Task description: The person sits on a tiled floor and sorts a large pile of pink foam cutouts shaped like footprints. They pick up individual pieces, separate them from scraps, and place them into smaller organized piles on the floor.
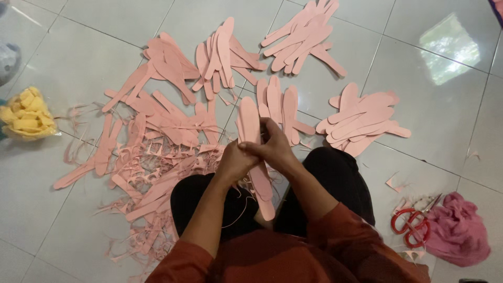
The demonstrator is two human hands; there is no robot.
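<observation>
Seated on the floor [78, 47], my left hand [234, 161] and right hand [272, 148] close together on a pink insole [253, 140] above my knees. Risk, as I judge it: loose scraps [152, 157] snagging the insole; scissors [414, 222] well apart.

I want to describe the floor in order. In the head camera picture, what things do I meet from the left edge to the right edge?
Yellow bundle → pink trimmings heap → left hand → pink cut-out strip in both hands → right hand → pile of pink cut-outs → red-handled scissors → pink cloth.
</observation>
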